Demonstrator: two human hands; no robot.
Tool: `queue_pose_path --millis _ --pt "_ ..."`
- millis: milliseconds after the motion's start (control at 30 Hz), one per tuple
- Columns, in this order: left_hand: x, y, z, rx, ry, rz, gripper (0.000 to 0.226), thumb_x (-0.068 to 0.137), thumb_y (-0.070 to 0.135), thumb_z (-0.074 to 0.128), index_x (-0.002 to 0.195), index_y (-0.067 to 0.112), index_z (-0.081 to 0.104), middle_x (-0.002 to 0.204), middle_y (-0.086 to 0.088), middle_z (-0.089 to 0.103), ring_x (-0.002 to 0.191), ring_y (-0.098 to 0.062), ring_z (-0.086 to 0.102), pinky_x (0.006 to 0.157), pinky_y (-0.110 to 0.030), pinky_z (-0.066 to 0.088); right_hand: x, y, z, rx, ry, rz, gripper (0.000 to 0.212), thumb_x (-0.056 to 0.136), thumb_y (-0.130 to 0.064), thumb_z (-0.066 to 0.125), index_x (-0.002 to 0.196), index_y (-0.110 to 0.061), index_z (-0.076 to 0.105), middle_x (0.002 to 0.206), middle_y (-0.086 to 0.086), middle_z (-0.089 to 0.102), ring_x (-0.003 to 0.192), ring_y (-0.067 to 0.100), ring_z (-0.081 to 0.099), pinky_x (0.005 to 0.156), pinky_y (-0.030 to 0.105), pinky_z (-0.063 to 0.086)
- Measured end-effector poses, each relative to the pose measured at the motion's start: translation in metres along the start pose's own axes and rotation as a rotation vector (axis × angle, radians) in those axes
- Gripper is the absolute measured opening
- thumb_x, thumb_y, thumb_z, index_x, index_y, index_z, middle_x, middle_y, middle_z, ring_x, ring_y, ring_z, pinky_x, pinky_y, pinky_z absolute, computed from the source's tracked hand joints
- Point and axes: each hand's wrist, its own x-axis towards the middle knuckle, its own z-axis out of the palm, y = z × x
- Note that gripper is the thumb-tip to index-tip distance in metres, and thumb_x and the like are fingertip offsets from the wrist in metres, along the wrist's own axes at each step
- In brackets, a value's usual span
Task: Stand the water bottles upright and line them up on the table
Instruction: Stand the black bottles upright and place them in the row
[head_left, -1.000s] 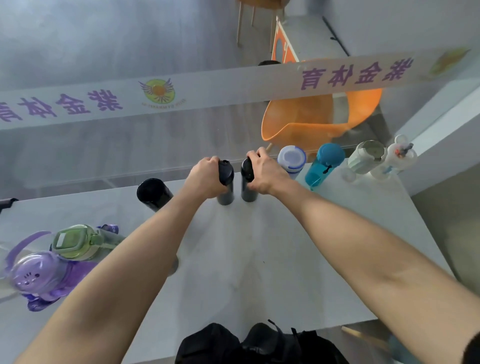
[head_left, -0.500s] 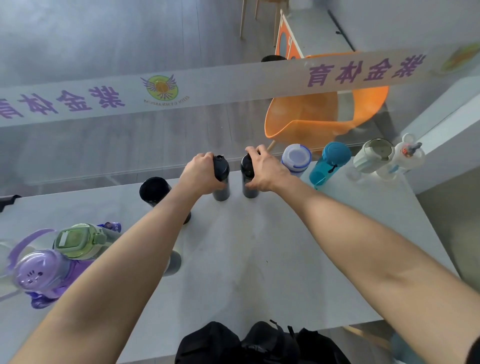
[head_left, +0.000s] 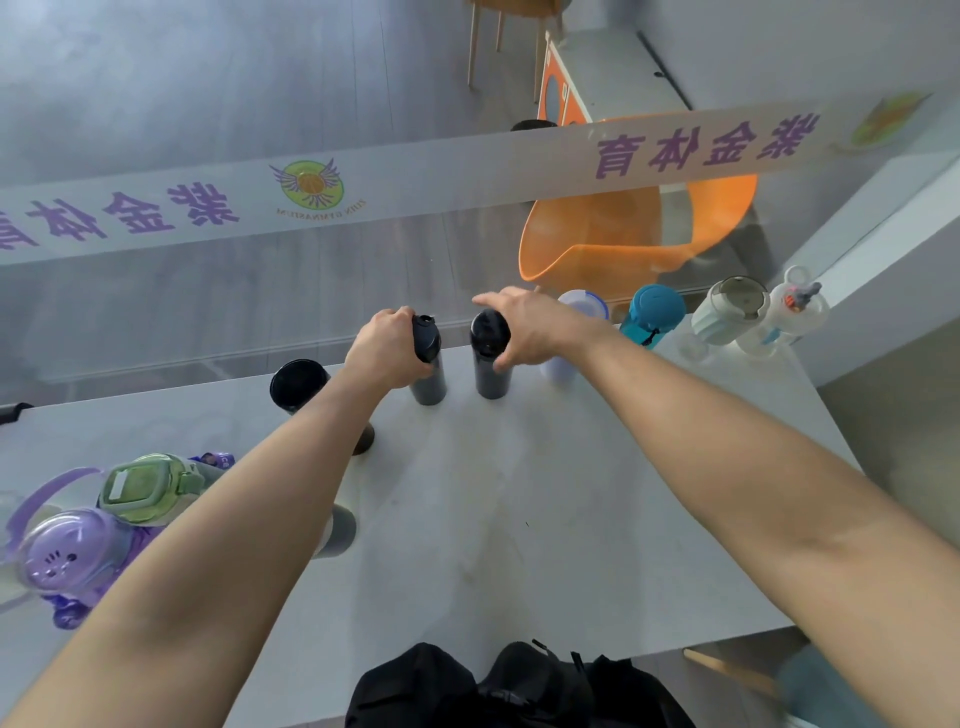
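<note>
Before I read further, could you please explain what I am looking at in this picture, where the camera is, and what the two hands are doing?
No machine is here: a person wears a wide-angle camera on the head, looking down at both bare arms. The grey table stands against a glass wall.

The left hand grips a slim dark upright bottle near its cap. The right hand has its fingers spread at the top of a second slim dark bottle, also upright; the grip looks loose.

To the right stand a white bottle with a blue rim, a teal bottle, a pale green bottle and a white bottle with a spout. At the left are a black cup, a green-lidded bottle and a purple bottle.
</note>
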Motion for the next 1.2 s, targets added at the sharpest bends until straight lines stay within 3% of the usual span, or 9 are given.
queue_pose_path --millis 100,167,433,500,600,667,800,1000,1200 --pt "0.0 -0.002 -0.003 -0.003 -0.005 -0.001 0.063 0.072 0.038 0.09 0.123 0.014 0.062 0.114 -0.007 0.063 0.104 -0.032 0.061 0.079 -0.042 0.056 0.005 0.002 0.015 0.013 0.065 -0.034 0.077 0.077 -0.021 0.084 0.148 -0.025 0.052 0.13 0.007 0.057 0.115 0.036 0.065 0.094 0.049 0.058" --pt "-0.001 -0.002 -0.004 0.0 -0.013 -0.006 0.066 0.072 0.039 0.09 0.127 0.015 0.062 0.116 -0.007 0.063 0.106 -0.032 0.062 0.082 -0.044 0.058 0.008 0.004 0.017 0.049 0.113 -0.03 0.07 0.078 -0.023 0.086 0.141 -0.023 0.056 0.124 0.009 0.056 0.109 0.037 0.065 0.094 0.05 0.058" --pt "-0.001 -0.001 -0.006 -0.004 -0.041 -0.002 0.079 0.075 0.033 0.09 0.143 0.015 0.055 0.125 -0.009 0.059 0.115 -0.034 0.059 0.083 -0.04 0.05 0.01 -0.002 0.017 0.064 0.136 0.001 0.071 0.077 -0.029 0.088 0.139 -0.02 0.055 0.123 0.011 0.055 0.11 0.039 0.066 0.093 0.047 0.058" --pt "-0.002 0.0 -0.008 0.004 -0.055 -0.005 0.088 0.075 0.033 0.091 0.151 0.017 0.049 0.13 -0.01 0.058 0.12 -0.037 0.06 0.085 -0.043 0.053 0.009 -0.004 0.016 0.034 0.125 0.024 0.078 0.076 -0.032 0.089 0.143 -0.021 0.051 0.126 0.011 0.055 0.113 0.041 0.066 0.094 0.047 0.057" --pt "-0.008 0.002 -0.016 0.025 -0.098 0.002 0.119 0.074 0.039 0.096 0.168 0.023 0.026 0.149 -0.01 0.053 0.131 -0.039 0.058 0.097 -0.049 0.057 0.007 -0.008 0.013 -0.004 0.089 0.055 0.112 0.069 -0.046 0.096 0.159 -0.02 0.035 0.14 0.014 0.053 0.124 0.044 0.063 0.101 0.049 0.055" --pt "-0.013 0.001 -0.025 0.051 -0.099 0.019 0.125 0.073 0.045 0.097 0.17 0.023 0.022 0.154 -0.01 0.051 0.132 -0.038 0.058 0.099 -0.051 0.057 0.004 -0.012 0.007 -0.009 0.091 0.069 0.121 0.066 -0.053 0.097 0.162 -0.018 0.032 0.147 0.015 0.05 0.13 0.042 0.059 0.103 0.049 0.054" --pt "-0.026 -0.007 -0.059 0.053 -0.056 0.064 0.11 0.08 0.047 0.091 0.168 0.019 0.032 0.161 -0.012 0.048 0.143 -0.036 0.052 0.111 -0.052 0.05 -0.003 -0.027 -0.011 -0.078 0.113 0.094 0.102 0.066 -0.06 0.092 0.148 -0.016 0.049 0.141 0.011 0.051 0.131 0.036 0.056 0.102 0.05 0.055" --pt "-0.066 -0.033 -0.105 0.026 0.126 0.05 0.076 0.092 0.049 0.08 0.157 0.022 0.052 0.155 -0.007 0.057 0.139 -0.029 0.057 0.113 -0.047 0.048 -0.024 -0.074 -0.023 0.0 0.324 -0.042 0.05 0.091 -0.043 0.074 0.134 -0.018 0.065 0.129 0.007 0.065 0.118 0.031 0.064 0.097 0.043 0.055" --pt "-0.112 -0.07 -0.11 0.035 0.111 -0.082 0.067 0.098 0.052 0.073 0.153 0.019 0.055 0.152 -0.009 0.06 0.141 -0.031 0.054 0.114 -0.047 0.045 -0.05 -0.123 0.016 0.031 0.257 -0.194 0.023 0.091 -0.04 0.069 0.105 -0.022 0.071 0.103 0.003 0.073 0.095 0.03 0.069 0.08 0.039 0.057"
